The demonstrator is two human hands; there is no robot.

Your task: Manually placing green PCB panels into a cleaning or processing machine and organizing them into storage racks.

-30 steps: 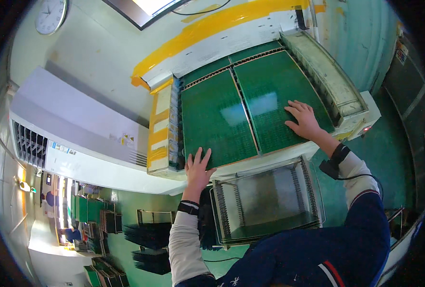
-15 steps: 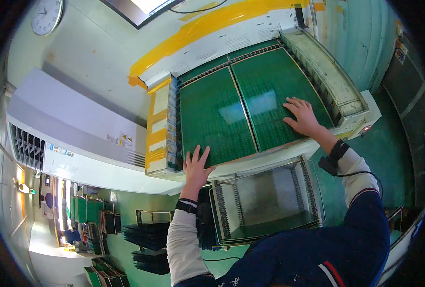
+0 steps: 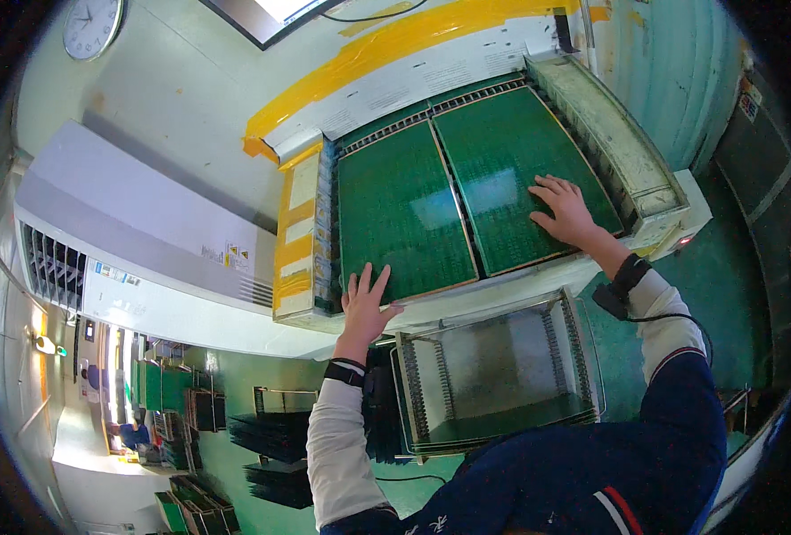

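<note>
Two large green panels, which look like circuit boards, lie flat side by side on a roller conveyor (image 3: 480,94). My left hand (image 3: 367,308) rests at the near left corner of the left panel (image 3: 400,214), fingers spread over its edge. Over the right part of the right panel (image 3: 520,178), my right hand (image 3: 566,212) lies with its fingers stretched out and apart. Neither hand holds anything. A narrow strip of further green panel (image 3: 404,118) shows beyond them, partly hidden under a white, yellow-taped cover (image 3: 395,71).
Below the conveyor's near edge stands a slotted rack (image 3: 502,366) with panels in it. A long white cabinet (image 3: 146,232) runs along the left. Dark stacked racks (image 3: 275,437) stand on the green floor at lower left. A pale guide rail (image 3: 614,134) bounds the conveyor's right side.
The far panels have slid farther under the cover, and more rollers show behind the near panels. The near panels have shifted slightly away from me. Both hands stay almost in place.
</note>
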